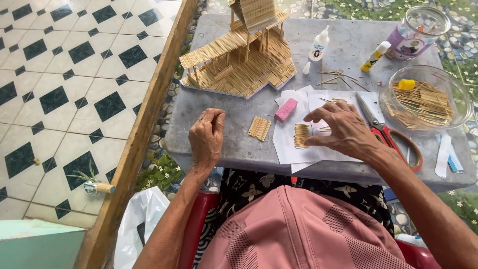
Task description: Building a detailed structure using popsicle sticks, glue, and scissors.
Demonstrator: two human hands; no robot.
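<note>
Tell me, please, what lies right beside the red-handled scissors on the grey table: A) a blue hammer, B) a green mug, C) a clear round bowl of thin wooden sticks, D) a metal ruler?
C: the red-handled scissors lie on the grey table right next to the clear round bowl of thin wooden sticks.

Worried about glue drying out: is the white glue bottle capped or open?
Open: the glue bottle stands upright, its white cap lying beside it on the table.
</note>
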